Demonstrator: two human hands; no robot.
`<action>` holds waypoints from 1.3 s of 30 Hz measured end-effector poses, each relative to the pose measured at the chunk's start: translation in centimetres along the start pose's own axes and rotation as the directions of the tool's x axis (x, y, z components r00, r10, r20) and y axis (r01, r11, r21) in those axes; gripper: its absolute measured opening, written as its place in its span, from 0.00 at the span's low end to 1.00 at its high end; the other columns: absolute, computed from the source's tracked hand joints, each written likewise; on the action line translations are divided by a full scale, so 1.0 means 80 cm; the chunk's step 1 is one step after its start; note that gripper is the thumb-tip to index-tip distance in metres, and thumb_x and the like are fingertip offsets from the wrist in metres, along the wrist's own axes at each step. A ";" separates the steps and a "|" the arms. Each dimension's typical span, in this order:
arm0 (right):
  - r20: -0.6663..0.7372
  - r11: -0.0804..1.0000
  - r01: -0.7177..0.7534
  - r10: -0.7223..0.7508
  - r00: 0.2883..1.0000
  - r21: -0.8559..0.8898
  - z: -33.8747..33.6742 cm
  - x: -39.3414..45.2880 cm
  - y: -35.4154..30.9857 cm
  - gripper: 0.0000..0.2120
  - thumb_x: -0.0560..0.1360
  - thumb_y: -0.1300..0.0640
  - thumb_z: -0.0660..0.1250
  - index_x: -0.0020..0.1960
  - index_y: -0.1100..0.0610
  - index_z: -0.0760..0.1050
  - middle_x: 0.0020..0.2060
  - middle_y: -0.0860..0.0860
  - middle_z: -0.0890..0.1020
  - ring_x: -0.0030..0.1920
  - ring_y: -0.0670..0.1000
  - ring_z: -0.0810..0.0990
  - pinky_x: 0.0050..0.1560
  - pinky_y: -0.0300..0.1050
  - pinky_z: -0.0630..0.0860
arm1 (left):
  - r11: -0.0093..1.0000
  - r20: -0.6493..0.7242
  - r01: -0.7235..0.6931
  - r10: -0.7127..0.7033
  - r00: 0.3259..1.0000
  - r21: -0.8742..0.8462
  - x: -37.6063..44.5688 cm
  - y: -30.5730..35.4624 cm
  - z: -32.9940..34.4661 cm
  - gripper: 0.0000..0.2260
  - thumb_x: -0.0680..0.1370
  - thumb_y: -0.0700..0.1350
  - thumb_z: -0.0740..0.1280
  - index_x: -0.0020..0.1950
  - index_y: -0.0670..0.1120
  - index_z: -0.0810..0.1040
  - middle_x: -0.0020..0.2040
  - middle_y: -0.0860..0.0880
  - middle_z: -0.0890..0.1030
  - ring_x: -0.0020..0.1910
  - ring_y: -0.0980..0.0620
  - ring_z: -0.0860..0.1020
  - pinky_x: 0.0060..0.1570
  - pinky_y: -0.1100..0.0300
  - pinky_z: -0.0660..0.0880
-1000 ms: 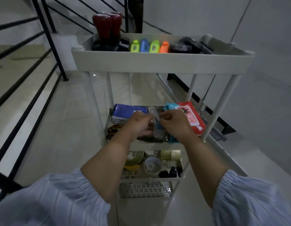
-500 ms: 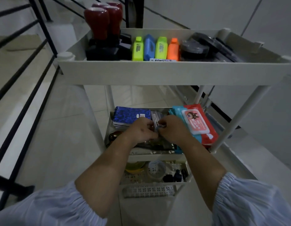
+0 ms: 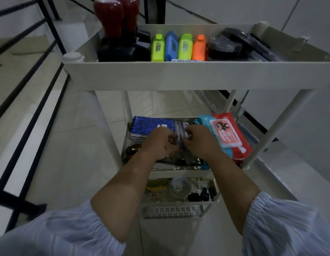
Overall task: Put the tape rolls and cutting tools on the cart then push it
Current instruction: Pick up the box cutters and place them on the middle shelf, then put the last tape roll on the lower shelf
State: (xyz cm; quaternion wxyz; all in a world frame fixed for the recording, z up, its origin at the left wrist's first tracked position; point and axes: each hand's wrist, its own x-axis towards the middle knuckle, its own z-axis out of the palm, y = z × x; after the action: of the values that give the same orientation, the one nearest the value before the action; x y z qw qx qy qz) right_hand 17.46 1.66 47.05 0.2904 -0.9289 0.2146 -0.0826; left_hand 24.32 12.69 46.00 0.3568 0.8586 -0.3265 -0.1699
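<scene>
A white three-tier cart (image 3: 179, 76) stands in front of me. Both hands reach into its middle tray. My left hand (image 3: 158, 143) and my right hand (image 3: 201, 140) together pinch a small clear plastic packet (image 3: 180, 129) between a blue notebook (image 3: 151, 126) and a red wet-wipe pack (image 3: 228, 133). What the packet holds is too dim to tell. On the bottom tray lie tape rolls: a yellow one (image 3: 156, 183), a white one (image 3: 179, 188), and small black items (image 3: 202, 195).
The top tray holds red-handled stamps (image 3: 114, 21), several highlighters (image 3: 179, 47) and dark round cases (image 3: 225, 45). A black stair railing (image 3: 31, 93) runs along the left. A white wall is close on the right. Pale tiled floor lies around the cart.
The view has moved closer to the cart and tilted up. Both hands have stayed on the packet in the middle tray, shifting slightly toward its back.
</scene>
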 end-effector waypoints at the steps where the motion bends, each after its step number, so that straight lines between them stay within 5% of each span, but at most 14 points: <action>1: -0.013 1.000 0.012 -0.012 1.000 0.004 0.001 -0.002 0.001 0.16 0.74 0.63 0.63 0.61 0.65 0.72 0.58 0.61 0.77 0.57 0.58 0.76 0.55 0.45 0.70 | 1.000 -0.007 -0.004 0.004 1.000 -0.008 -0.001 -0.003 0.002 0.18 0.70 0.39 0.71 0.59 0.39 0.77 0.52 0.40 0.83 0.50 0.46 0.80 0.54 0.52 0.77; 12: -0.196 0.910 0.325 -0.280 0.940 0.259 0.010 -0.052 -0.025 0.13 0.70 0.65 0.67 0.55 0.59 0.77 0.46 0.52 0.80 0.46 0.47 0.76 0.47 0.37 0.72 | 0.959 -0.283 -0.219 0.163 0.945 -0.178 -0.064 -0.007 0.003 0.18 0.71 0.36 0.70 0.60 0.41 0.75 0.55 0.42 0.79 0.53 0.46 0.78 0.55 0.51 0.76; 21: -0.230 0.734 0.430 -0.364 0.902 0.525 0.093 -0.118 -0.043 0.12 0.70 0.64 0.65 0.52 0.54 0.77 0.42 0.43 0.79 0.43 0.41 0.79 0.44 0.33 0.77 | 0.931 -0.640 -0.348 0.199 0.742 -0.113 -0.151 -0.085 0.030 0.14 0.71 0.45 0.66 0.56 0.50 0.73 0.50 0.56 0.75 0.48 0.68 0.74 0.50 0.75 0.71; 25: -0.186 0.640 0.389 -0.363 0.913 0.663 0.157 -0.150 -0.022 0.08 0.72 0.62 0.64 0.48 0.54 0.78 0.42 0.46 0.81 0.42 0.49 0.81 0.41 0.43 0.80 | 0.945 -0.714 -0.326 0.247 0.655 0.028 -0.179 -0.132 0.076 0.12 0.71 0.40 0.64 0.54 0.41 0.75 0.53 0.50 0.73 0.54 0.58 0.72 0.56 0.76 0.65; 28: -0.041 0.660 0.331 -0.414 0.909 0.675 0.204 -0.162 -0.001 0.08 0.73 0.63 0.65 0.49 0.55 0.78 0.38 0.43 0.78 0.38 0.44 0.79 0.33 0.38 0.77 | 0.959 -0.711 -0.276 0.152 0.687 -0.060 -0.199 -0.192 0.116 0.12 0.72 0.44 0.62 0.54 0.43 0.75 0.52 0.51 0.74 0.52 0.62 0.72 0.55 0.75 0.65; 35: 0.208 0.754 0.106 -0.309 0.928 0.648 0.355 -0.171 0.065 0.08 0.72 0.65 0.65 0.50 0.58 0.78 0.39 0.44 0.76 0.44 0.45 0.76 0.43 0.40 0.74 | 0.985 -0.618 0.028 -0.128 0.775 -0.169 -0.240 -0.346 0.203 0.18 0.70 0.51 0.60 0.56 0.43 0.74 0.52 0.48 0.75 0.50 0.62 0.70 0.50 0.82 0.63; 39: 0.284 0.827 0.044 -0.242 0.928 0.561 0.431 -0.165 0.094 0.12 0.73 0.63 0.65 0.56 0.59 0.76 0.48 0.48 0.77 0.53 0.48 0.76 0.48 0.34 0.72 | 0.981 -0.524 0.144 -0.193 0.830 -0.134 -0.240 -0.413 0.231 0.23 0.69 0.50 0.60 0.59 0.37 0.73 0.56 0.38 0.75 0.55 0.47 0.73 0.57 0.66 0.66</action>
State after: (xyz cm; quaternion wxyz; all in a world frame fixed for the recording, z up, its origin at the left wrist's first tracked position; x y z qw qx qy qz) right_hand 12.63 19.35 14.15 0.5680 -0.8210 0.0570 0.0008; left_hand 15.12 34.06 10.51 0.4550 0.8805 -0.1295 0.0308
